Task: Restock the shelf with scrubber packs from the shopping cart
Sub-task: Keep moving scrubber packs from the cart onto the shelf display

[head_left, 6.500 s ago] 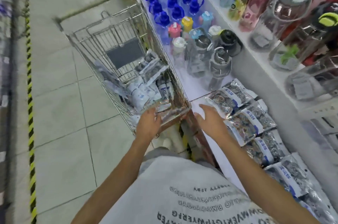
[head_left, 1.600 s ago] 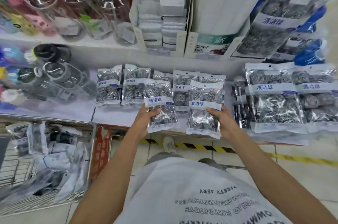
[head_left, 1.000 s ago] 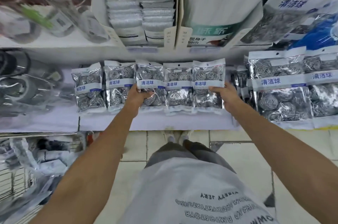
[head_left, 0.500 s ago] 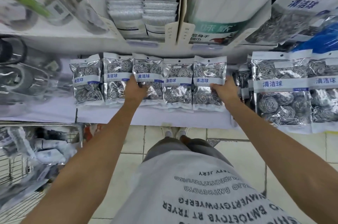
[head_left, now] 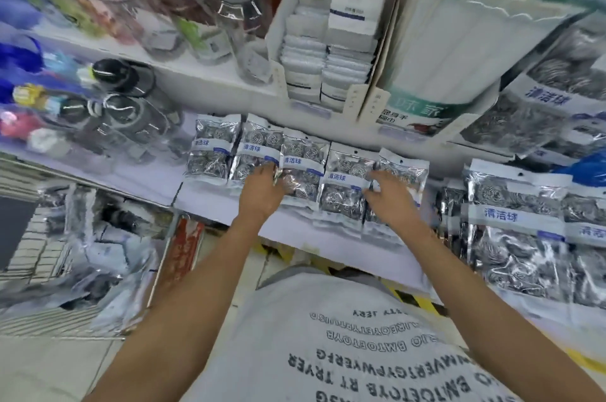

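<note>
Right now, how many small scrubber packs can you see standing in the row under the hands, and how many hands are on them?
Small scrubber packs in the row: 5, from the leftmost pack to the rightmost pack
Hands on the row: 2, the left hand and the right hand
Total: 7

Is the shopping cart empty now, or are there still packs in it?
Not empty. The shopping cart at lower left holds a heap of packs inside its wire basket; blur hides how many.
</note>
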`<state>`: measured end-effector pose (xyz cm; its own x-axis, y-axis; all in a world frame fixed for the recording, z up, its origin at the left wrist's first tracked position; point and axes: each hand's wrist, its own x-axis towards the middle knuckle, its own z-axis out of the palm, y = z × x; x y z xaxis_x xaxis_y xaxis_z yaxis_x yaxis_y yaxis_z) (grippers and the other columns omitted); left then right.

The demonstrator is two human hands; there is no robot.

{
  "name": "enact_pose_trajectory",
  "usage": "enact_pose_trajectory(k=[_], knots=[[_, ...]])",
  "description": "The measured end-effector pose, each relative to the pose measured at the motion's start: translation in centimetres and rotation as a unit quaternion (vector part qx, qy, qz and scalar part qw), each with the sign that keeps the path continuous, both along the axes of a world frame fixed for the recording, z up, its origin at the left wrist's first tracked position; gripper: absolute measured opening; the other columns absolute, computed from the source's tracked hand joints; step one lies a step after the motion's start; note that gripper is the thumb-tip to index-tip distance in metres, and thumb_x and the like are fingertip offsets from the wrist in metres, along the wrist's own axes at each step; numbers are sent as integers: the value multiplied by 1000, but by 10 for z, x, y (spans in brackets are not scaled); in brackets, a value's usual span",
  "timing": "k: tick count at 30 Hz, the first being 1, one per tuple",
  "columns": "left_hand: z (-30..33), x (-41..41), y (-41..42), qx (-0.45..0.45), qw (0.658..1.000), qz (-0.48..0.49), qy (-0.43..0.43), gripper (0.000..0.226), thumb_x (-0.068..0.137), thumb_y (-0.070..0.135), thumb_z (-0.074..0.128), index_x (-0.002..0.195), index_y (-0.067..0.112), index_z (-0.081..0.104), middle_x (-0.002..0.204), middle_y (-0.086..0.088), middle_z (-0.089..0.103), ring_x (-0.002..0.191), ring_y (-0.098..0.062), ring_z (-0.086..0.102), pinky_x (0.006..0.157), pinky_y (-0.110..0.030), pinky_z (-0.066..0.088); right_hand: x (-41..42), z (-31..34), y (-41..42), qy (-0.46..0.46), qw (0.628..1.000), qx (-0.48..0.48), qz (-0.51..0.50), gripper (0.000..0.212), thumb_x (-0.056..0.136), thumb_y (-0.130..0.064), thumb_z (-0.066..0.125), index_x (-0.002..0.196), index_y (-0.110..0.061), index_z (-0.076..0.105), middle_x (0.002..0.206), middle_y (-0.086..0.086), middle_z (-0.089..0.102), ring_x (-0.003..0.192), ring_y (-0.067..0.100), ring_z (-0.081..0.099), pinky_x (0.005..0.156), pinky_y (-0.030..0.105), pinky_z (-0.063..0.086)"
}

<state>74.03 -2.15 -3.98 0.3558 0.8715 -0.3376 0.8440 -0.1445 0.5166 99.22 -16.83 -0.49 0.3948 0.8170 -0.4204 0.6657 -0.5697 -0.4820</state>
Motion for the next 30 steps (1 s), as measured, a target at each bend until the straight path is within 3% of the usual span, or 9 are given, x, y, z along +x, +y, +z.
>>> enact_pose_trajectory(k=[3,9,14,17,21,23,30], knots=[[25,-23,-26,53,998,23,27,45,103,23,52,146,10,51,138,-19,58,118,-37,60,92,-48,55,-22,10,12,-1,995,21,101,51,102,-31,55,149,-12,48,152,15,48,138,31,46,110,39,37],[54,-83,-97,71,984,153,54,53,107,31,48,153,4,43,148,-21,51,134,-39,48,109,-47,43,-85,30,25,9,963,81,256,51,104,-32,53,150,-14,44,148,11,50,131,30,52,103,34,40],[59,-137,-150,100,956,270,49,48,104,34,49,146,12,53,135,-13,60,124,-35,57,99,-42,50,-143,35,37,27,933,84,348,57,103,-42,51,153,-16,41,155,8,45,141,28,42,113,42,38],[58,-174,-178,104,934,338,56,44,100,30,56,140,12,58,136,-14,60,122,-36,59,100,-43,51,-181,35,38,50,913,96,394,57,105,-45,47,156,-21,37,159,1,40,147,23,36,117,39,33],[48,-222,-207,102,897,427,54,31,97,28,57,121,11,64,115,-14,65,104,-35,63,85,-42,55,-235,30,44,62,882,83,459,57,104,-48,47,155,-24,38,158,-1,43,145,20,40,116,36,34],[47,-244,-218,93,882,459,58,31,99,29,58,121,9,65,114,-15,64,102,-37,63,83,-44,54,-265,28,48,56,871,78,481,54,105,-45,48,153,-22,41,155,-1,47,142,19,43,112,33,35],[38,-324,-211,68,842,535,30,43,102,26,52,141,8,55,135,-14,58,122,-34,55,100,-44,48,-361,16,75,48,836,59,543,37,102,-39,52,138,-31,54,133,-3,64,119,18,59,84,29,45]])
